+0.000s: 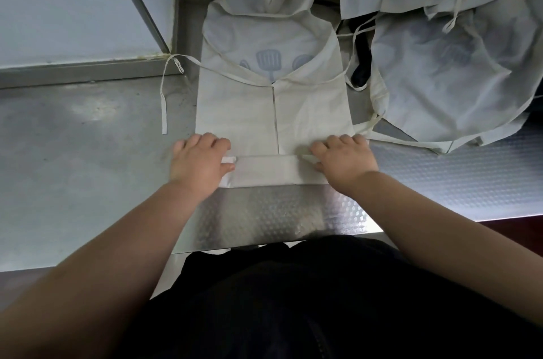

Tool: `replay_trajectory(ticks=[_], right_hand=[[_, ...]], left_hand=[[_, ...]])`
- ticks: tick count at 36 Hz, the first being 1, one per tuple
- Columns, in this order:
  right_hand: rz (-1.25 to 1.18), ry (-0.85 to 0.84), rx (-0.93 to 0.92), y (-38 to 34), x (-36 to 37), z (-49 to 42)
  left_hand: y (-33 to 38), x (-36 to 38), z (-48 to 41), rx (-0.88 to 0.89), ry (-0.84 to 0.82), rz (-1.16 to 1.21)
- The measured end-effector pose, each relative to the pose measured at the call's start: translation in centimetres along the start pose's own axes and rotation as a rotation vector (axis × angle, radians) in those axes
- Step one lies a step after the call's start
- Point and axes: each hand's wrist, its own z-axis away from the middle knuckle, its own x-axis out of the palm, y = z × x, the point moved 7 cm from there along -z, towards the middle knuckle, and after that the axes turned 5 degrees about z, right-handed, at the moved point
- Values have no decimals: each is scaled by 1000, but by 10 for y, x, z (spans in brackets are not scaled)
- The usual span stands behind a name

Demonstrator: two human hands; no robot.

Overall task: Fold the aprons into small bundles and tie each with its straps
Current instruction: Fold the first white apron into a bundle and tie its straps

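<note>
The left hand and right hand each clamp their grip, thumb against curled fingers, on the turned-up near fold of the cream cloth apron with blue utensil print, which lies flat on the steel tabletop beside a heap of similar aprons.

View: single wide-angle camera worn on the person's head.
Facing: forward and steeply down onto the counter, wall at top.
Nearness: close; left hand and right hand grip the apron mid-frame, dark clothing fills the bottom.
</note>
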Motion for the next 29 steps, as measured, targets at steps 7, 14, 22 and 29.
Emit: replay_trajectory(ticks=[7,14,22,29], right_hand=[[-211,-22,-99,-15,17,11],[-196,54,-92,-14,4,10],[-373,-189,-109,-9,-4,22],[-264,-137,-13,-6,1,17]], left_hand=[[27,16,19,224,-59,243],[25,23,25,202,-202,189],[11,18,9,91,-460,366],[2,16,5,21,-373,233]])
